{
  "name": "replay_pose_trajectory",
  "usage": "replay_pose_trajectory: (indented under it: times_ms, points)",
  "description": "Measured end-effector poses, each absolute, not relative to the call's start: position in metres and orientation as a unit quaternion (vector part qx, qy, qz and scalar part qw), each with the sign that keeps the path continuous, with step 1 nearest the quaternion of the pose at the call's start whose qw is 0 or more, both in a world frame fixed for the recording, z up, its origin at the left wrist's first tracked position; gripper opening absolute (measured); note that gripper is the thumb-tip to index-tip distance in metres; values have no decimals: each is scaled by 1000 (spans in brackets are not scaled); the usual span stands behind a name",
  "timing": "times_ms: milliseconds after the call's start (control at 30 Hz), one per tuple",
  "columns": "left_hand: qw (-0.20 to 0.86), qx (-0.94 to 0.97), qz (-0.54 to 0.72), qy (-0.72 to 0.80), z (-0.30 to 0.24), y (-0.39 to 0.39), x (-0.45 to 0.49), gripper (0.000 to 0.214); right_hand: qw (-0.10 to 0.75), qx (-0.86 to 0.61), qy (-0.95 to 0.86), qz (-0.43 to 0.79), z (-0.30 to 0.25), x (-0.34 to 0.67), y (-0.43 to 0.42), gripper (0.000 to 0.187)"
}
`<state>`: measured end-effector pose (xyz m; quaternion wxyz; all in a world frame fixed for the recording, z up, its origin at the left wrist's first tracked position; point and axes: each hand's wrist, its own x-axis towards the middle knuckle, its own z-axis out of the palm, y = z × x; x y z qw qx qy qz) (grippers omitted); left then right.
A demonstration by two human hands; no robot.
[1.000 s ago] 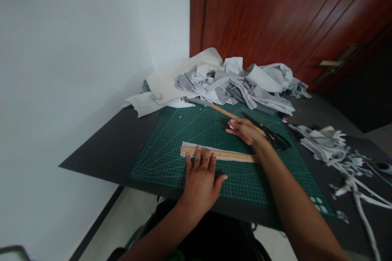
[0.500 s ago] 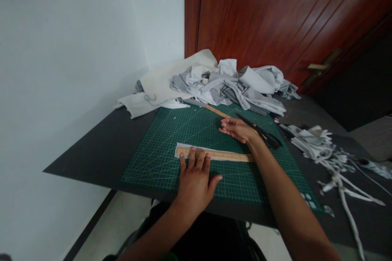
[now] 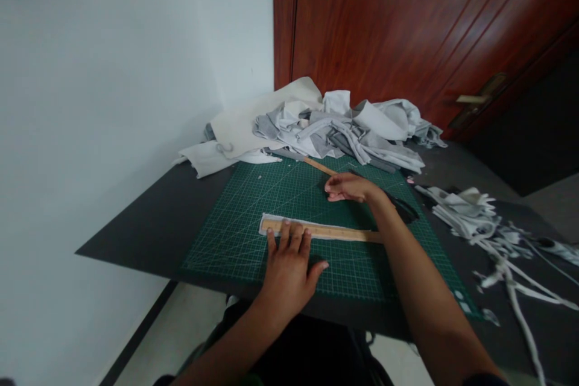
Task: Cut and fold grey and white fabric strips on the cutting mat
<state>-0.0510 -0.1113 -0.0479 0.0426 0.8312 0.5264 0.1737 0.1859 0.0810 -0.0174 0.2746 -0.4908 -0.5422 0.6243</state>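
Note:
My left hand (image 3: 289,262) lies flat with fingers spread, pressing a wooden ruler (image 3: 337,231) onto a white fabric strip (image 3: 266,219) on the green cutting mat (image 3: 253,211). My right hand (image 3: 350,187) is further back on the mat. Its fingers are curled over the near end of a thin wooden stick (image 3: 316,164) that runs toward the fabric pile. Black scissors (image 3: 404,208) lie just right of that wrist, partly hidden by it.
A heap of grey and white fabric (image 3: 325,126) fills the back of the black table (image 3: 149,223). Cut strips and scraps (image 3: 479,217) spread over the right side. A white wall is on the left, a brown door (image 3: 407,24) behind.
My right hand has curled its fingers down over the end of the wooden stick; earlier they were stretched out. My left hand stays on the ruler.

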Motion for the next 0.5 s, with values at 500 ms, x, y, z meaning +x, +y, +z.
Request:
replay_pose_trajectory:
  times_ms: [500]
  points:
    - [36, 833, 173, 524, -54, -117, -51, 69, 224, -384, -785, 432, -7, 119, 50, 18]
